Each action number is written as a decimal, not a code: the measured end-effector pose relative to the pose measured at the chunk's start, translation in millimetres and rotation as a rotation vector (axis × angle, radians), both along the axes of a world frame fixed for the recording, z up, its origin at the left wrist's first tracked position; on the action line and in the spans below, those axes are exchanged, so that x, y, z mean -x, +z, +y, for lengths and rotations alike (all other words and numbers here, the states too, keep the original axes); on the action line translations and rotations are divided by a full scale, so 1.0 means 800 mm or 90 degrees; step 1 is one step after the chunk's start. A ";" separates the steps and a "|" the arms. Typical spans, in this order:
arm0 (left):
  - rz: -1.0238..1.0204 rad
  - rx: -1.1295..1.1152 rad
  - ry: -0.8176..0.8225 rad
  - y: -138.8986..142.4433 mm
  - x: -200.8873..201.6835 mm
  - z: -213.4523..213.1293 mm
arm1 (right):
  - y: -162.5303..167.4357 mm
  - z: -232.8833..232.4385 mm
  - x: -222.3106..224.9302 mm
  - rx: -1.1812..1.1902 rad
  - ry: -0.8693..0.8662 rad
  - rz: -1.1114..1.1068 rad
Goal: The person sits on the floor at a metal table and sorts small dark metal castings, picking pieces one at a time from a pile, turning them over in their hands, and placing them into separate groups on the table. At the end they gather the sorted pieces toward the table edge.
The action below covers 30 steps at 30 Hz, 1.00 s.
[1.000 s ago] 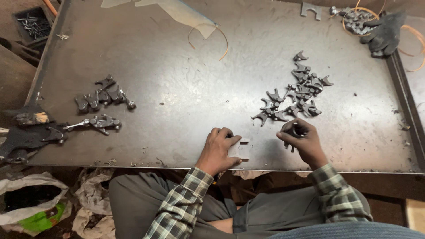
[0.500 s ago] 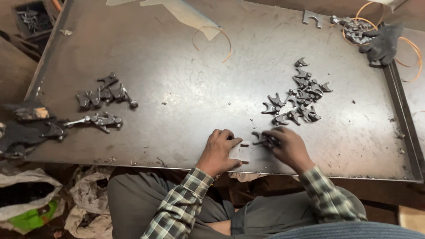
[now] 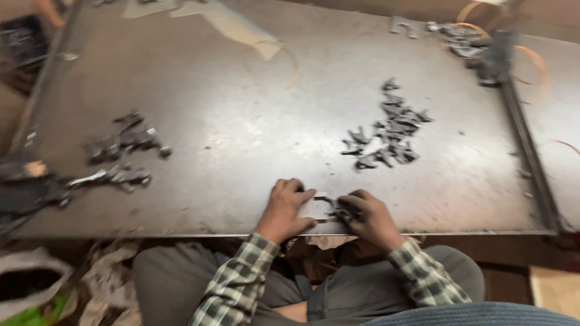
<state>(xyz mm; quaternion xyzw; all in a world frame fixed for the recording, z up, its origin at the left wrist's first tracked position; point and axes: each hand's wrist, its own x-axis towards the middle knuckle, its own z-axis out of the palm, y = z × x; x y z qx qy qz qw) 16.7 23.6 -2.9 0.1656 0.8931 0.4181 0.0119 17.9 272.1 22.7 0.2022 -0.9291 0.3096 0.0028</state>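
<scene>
Since a second ago our right hand (image 3: 365, 216) has come back from the pile of dark metal pieces (image 3: 386, 136), closed on one small dark part (image 3: 339, 209). Our left hand (image 3: 288, 208) curls beside it at the bench (image 3: 241, 121) edge. More parts (image 3: 124, 142) lie far left.

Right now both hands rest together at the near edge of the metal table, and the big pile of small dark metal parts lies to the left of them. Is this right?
Not quite. In the head view the left hand and right hand do meet at the near edge of the metal table, but the big pile of small dark metal parts lies beyond them to the right.
</scene>
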 end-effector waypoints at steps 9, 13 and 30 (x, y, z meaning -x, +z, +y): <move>-0.017 0.019 0.009 0.013 -0.006 0.006 | 0.000 -0.001 -0.015 -0.035 0.030 0.059; -0.060 0.050 0.019 0.021 0.001 0.006 | 0.000 -0.006 -0.006 -0.038 0.010 0.048; -0.058 0.034 0.009 0.018 0.005 0.001 | 0.002 -0.012 0.014 -0.028 0.012 -0.016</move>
